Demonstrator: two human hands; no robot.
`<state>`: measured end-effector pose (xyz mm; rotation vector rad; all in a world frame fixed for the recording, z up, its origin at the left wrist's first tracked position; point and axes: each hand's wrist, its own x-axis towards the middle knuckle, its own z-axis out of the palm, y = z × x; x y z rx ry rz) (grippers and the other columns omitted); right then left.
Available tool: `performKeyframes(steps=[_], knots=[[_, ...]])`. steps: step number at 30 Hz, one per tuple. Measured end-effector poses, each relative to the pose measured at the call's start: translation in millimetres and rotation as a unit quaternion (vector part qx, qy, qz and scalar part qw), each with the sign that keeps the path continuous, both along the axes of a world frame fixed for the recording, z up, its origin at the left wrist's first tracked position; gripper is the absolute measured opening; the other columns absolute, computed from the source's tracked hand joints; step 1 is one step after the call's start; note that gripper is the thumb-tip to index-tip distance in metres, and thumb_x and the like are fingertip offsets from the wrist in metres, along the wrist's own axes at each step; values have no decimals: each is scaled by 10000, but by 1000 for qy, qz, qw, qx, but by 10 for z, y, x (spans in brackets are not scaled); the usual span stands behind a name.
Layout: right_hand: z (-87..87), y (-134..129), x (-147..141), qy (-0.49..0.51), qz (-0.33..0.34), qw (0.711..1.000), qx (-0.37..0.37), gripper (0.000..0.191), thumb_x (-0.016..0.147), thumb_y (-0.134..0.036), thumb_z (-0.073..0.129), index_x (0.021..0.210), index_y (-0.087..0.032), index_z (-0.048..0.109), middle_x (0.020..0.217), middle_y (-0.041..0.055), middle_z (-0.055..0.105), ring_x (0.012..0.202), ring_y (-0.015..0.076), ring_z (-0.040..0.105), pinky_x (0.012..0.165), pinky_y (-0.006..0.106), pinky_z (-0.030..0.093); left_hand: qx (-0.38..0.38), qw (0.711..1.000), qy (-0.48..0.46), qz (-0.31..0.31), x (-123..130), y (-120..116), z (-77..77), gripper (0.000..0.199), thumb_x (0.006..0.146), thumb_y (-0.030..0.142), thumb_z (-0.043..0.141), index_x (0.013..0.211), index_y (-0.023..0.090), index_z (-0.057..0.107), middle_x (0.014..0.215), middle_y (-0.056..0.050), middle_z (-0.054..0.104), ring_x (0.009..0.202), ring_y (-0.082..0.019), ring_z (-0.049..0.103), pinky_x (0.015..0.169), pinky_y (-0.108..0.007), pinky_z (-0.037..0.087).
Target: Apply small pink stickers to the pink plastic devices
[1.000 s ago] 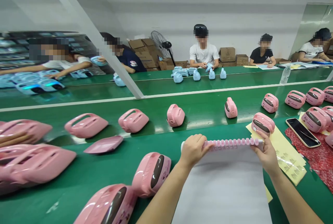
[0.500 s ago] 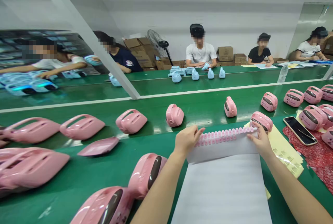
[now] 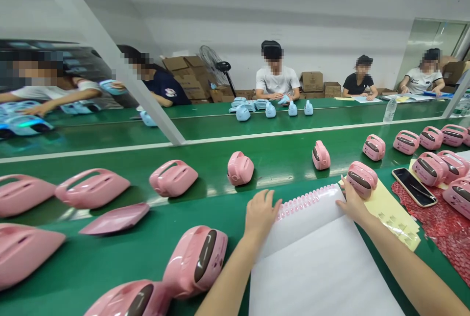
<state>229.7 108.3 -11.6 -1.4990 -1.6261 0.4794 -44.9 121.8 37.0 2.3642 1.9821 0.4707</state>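
A long white sheet [image 3: 316, 257] lies in front of me, a crease across it and a row of small pink stickers [image 3: 304, 203] along its far edge. At its far left corner is my left hand [image 3: 261, 215], fingers bent but apart, thumb side by the stickers. My right hand [image 3: 353, 203] rests at the far right corner, its thumb on the paper and its fingers apart. Just beyond that hand, a pink handled casing with a dark oval panel [image 3: 362, 179] stands on yellow sticker sheets [image 3: 394, 208]. Another pink casing [image 3: 198, 259] stands left of my left forearm.
More pink casings [image 3: 172, 179] line the green bench [image 3: 121, 262]. A loose pink panel [image 3: 115, 219] lies at left. On the right, a phone [image 3: 414, 187] rests by red bubble wrap [image 3: 448, 232]. Co-workers sit opposite with light-blue casings [image 3: 243, 112]. A slanted white post [image 3: 147, 90] rises at left.
The sheet's far edge, folded up toward me with stickers facing me, now lies flatter and farther down. Both hands have loosened their pinch on it. The view has shifted slightly.
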Motion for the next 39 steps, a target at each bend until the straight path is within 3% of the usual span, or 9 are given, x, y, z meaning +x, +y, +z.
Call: performKeyframes(steps=[6,12,17,21,23,26,28,33,39], knots=[[-64,-199,-19,-63,5,997,35,654,679,-130,559,1311,-153,392,1116,149,573,1027,290,564,879,476,469,-34,982,-35,-184,520,-464,-288,465,801,391,537,1223,198,572,1339,-150,513,1265,-391,386,1025,-568,258],[385,-141,383,-76,-104,984,127,466,801,-238,483,1260,-170,445,1245,153,513,1193,306,434,1011,509,319,-82,953,-91,-278,365,-297,-346,508,765,421,586,1249,274,540,1365,-71,478,1308,-389,303,1030,-616,216],[679,51,745,14,-183,983,8,545,705,-143,499,1248,-182,477,889,91,662,902,286,602,801,406,452,-82,938,-163,-293,245,-194,-348,437,783,401,569,1207,295,577,1322,-84,536,1300,-362,332,1045,-596,196],[786,-46,725,80,-195,977,-25,622,696,-147,465,1310,-189,380,779,34,662,773,229,622,689,325,474,-47,928,-277,-243,420,-431,-374,562,860,404,461,1380,227,343,1447,-165,368,1342,-301,269,1065,-524,222],[844,-168,591,117,-182,975,-43,652,715,-179,446,1348,-177,292,813,24,672,733,199,627,635,295,484,-52,866,-451,-211,595,-597,-355,629,848,418,497,1405,251,258,1454,-161,354,1339,-279,288,1067,-482,249],[894,-390,254,213,-125,965,-88,682,724,-227,468,1357,-159,223,839,19,675,634,162,612,556,266,476,-180,655,-704,-206,841,-803,-268,796,675,485,694,1363,302,337,1383,-123,459,1291,-319,369,1051,-469,289],[872,-539,1,335,-51,933,-123,704,698,-255,547,1332,-170,255,829,8,653,619,144,593,554,253,463,-266,563,-752,-216,928,-894,-195,917,517,514,790,1324,294,414,1307,-115,541,1269,-370,381,1026,-495,319],[690,-775,-184,378,-11,916,-133,565,707,-444,596,1190,-215,415,746,-33,553,656,137,587,580,254,463,-312,467,-822,-94,940,-1046,-37,734,478,545,792,1133,270,605,984,-96,708,1114,-400,529,879,-515,461],[481,-734,601,236,-150,952,-126,277,655,-460,576,725,-194,536,522,-74,402,496,119,445,494,256,393,-298,405,-860,82,853,-1180,264,555,662,533,664,1139,258,601,839,-86,730,902,-370,640,648,-472,547]])
